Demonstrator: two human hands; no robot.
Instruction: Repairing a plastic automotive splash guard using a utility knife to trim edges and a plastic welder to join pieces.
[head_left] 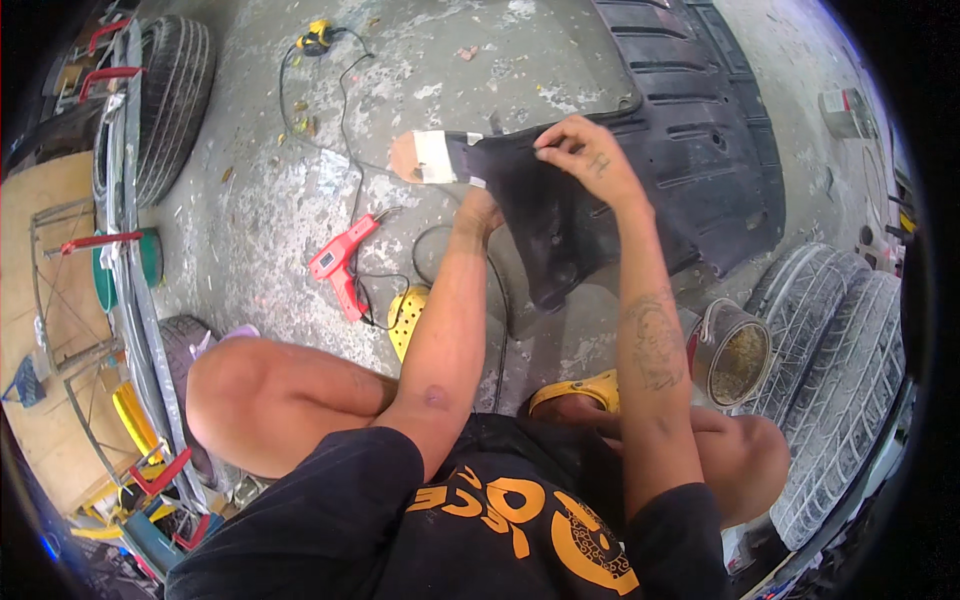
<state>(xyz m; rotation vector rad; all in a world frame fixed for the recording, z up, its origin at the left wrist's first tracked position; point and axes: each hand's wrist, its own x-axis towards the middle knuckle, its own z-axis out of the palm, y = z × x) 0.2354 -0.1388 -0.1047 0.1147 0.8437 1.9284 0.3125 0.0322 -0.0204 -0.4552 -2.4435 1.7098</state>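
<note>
A large black ribbed plastic panel [680,120] lies on the floor ahead of me, its narrow end reaching left. White tape [433,157] wraps that end, beside a rounded brown tip [404,158]. My left hand [481,208] grips the panel's near edge by the tape; its fingers are mostly hidden beneath. Over the panel, my right hand [590,160] is closed in a pinch of thumb and forefinger. Whatever is in that pinch is too small to make out. Left of my left forearm rests a red gun-shaped tool [342,265] with a small screen and thin metal prongs.
Black cable loops across the floor to a yellow connector [316,38]. At right stand a metal bucket [738,355] and dusty tires [835,370]. A metal frame with red clamps [100,242] runs along the left, near another tire [170,110]. A can [845,113] stands far right.
</note>
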